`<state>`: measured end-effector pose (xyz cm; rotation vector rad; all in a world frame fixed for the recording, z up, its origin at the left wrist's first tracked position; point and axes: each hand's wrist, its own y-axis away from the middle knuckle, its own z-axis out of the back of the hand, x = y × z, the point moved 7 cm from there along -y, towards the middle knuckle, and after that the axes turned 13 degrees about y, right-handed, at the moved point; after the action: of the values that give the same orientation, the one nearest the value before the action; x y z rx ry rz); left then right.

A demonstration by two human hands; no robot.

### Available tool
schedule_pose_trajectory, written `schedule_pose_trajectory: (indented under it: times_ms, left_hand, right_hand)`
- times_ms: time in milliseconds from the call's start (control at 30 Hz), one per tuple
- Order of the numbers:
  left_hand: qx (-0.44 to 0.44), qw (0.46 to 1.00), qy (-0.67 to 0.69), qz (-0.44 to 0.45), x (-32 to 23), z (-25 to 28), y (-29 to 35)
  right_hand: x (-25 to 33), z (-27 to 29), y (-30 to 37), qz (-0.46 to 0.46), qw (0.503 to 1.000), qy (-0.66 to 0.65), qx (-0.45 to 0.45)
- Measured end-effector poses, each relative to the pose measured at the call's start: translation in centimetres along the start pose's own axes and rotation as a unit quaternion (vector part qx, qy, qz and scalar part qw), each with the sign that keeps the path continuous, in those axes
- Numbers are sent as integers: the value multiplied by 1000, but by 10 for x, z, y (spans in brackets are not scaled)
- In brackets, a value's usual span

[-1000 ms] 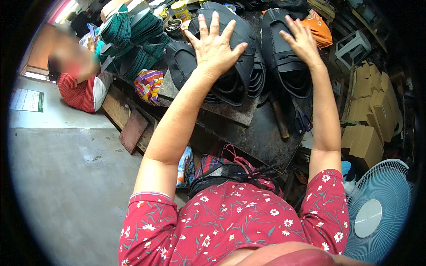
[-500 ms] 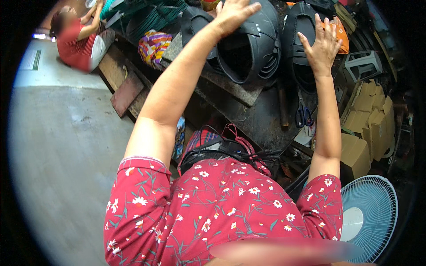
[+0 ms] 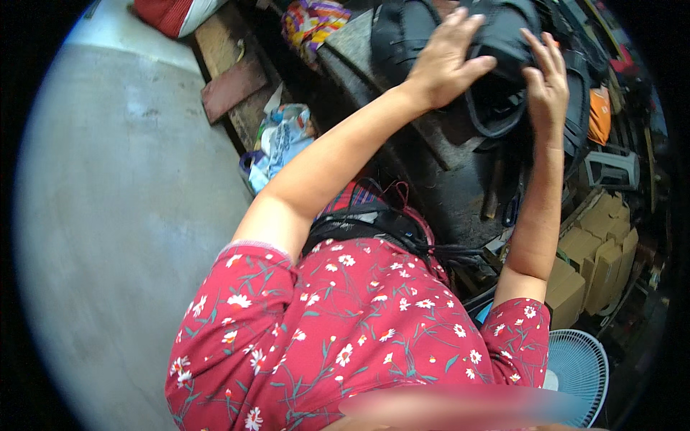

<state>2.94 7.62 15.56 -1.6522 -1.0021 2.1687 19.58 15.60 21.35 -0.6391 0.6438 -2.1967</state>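
Black strapped shoes or sandals lie on a dark bench at the upper right. My left hand (image 3: 449, 65) is spread over the left edge of the middle black shoe (image 3: 507, 32), thumb out. On that shoe's right side is my right hand (image 3: 548, 79), its fingers stretched upward and slightly apart. I cannot tell whether either palm presses on the shoe. Another black shoe (image 3: 401, 47) lies just left of my left hand. A third black shoe (image 3: 577, 108) is partly hidden behind my right hand.
A flat grey slab (image 3: 449, 144) lies under the shoes. Near my right forearm are scissors (image 3: 512, 208) and a wooden handle (image 3: 493, 190). Cardboard (image 3: 600, 237) and a fan (image 3: 578, 370) stand at right. Colourful cloth (image 3: 313, 25) and a plastic bag (image 3: 284, 140) lie leftward. A person's red sleeve (image 3: 162, 14) shows.
The view has shifted, so the bench sits further right and the floor fills more of the left. My hands have come closer together, around the middle shoe.
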Motion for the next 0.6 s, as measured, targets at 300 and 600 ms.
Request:
schedule_pose_trajectory:
  times_ms: [300, 600]
  left_hand:
    - [28, 999, -22, 25, 46, -21, 5]
    - [-34, 973, -230, -8, 45, 143, 139]
  right_hand:
    - [-27, -51, 19, -8, 996, -79, 33]
    - [7, 0, 29, -108, 993, -18, 50]
